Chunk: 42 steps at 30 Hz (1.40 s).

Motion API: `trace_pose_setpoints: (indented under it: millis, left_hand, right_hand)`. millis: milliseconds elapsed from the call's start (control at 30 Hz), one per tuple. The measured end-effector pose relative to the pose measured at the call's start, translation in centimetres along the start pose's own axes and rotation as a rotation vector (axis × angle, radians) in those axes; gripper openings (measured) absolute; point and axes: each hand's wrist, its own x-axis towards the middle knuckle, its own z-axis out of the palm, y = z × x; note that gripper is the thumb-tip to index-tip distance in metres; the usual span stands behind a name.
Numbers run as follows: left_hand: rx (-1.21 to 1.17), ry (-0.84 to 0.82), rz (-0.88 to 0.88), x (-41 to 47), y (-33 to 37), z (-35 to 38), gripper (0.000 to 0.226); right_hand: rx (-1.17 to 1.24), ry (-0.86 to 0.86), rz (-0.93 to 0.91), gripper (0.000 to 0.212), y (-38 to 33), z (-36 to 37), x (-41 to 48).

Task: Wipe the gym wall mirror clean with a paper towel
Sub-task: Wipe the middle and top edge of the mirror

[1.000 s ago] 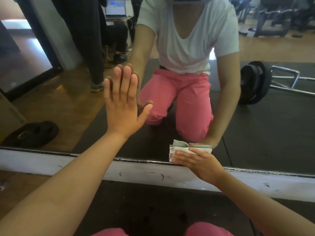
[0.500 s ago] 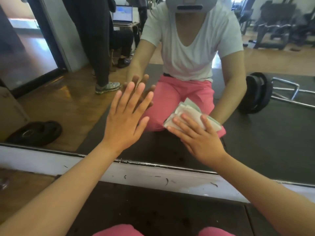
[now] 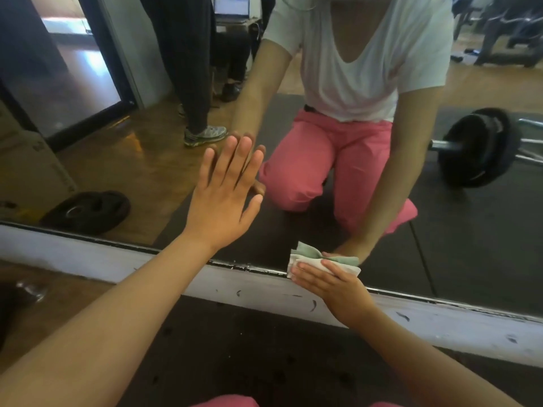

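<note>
The wall mirror [image 3: 458, 236] fills the upper view and reflects me kneeling in pink trousers. Flat on the glass, fingers straight and spread, my left hand [image 3: 223, 198] presses at the centre left. Lower down, my right hand [image 3: 329, 282] presses a folded white paper towel [image 3: 305, 261] against the mirror's bottom edge with straight fingers. The towel's far side shows greenish in the reflection.
A scuffed white baseboard [image 3: 147, 270] runs under the mirror, with dark rubber floor mat [image 3: 235, 348] below it. Reflected in the glass are a barbell with plates [image 3: 476, 148], a loose weight plate [image 3: 88, 211], a standing person's legs [image 3: 194, 83] and a laptop [image 3: 232, 7].
My right hand swept the paper towel up the glass and back down to the bottom edge. My left hand stayed flat on the mirror, shifting only slightly.
</note>
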Motion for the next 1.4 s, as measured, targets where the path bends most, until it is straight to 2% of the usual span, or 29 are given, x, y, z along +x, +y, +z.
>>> trace_pose_setpoints:
  millis: [167,367,467,533,600,667,767,900,1167,1400]
  left_hand:
    - [-0.02,0.026,0.0,0.1,0.0,0.1,0.085]
    - [-0.019,0.027,0.019,0.1,-0.2,-0.5,0.081]
    - [-0.149,0.042,0.019,-0.3,-0.3,-2.2,0.073]
    - [-0.263,0.119,-0.078,-0.7,-1.4,-3.8,0.065]
    - [-0.245,0.167,-0.222,-0.9,-3.5,-4.5,0.066]
    - [-0.13,0.112,-0.298,-0.8,-5.5,-4.1,0.073]
    - [-0.023,0.024,-0.27,-0.8,-7.0,-3.0,0.081]
    - [-0.03,0.052,-0.243,-0.8,-7.1,-2.4,0.082]
    - [-0.055,0.112,-0.269,-0.7,-6.7,-1.6,0.084]
    - [-0.009,0.068,-0.272,-0.5,-7.0,-1.0,0.089]
  right_hand:
    - [-0.113,0.046,0.003,0.084,2.4,-1.3,0.4]
    - [0.119,0.236,0.152,0.069,10.1,-8.3,5.8]
    - [0.151,0.325,0.217,0.067,13.6,-11.9,9.0]
    - [0.173,0.39,0.293,0.058,14.5,-13.5,11.0]
    - [0.163,0.414,0.349,0.053,14.3,-14.2,12.4]
    - [0.126,0.394,0.368,0.051,13.3,-13.8,13.1]
    - [0.067,0.343,0.319,0.056,11.3,-12.3,13.1]
    - [-0.007,0.244,0.177,0.073,7.4,-9.4,12.5]
    - [0.048,0.001,-0.034,0.098,-0.8,-3.7,10.5]
    - [0.048,-0.131,-0.041,0.099,-2.5,-3.1,10.2]
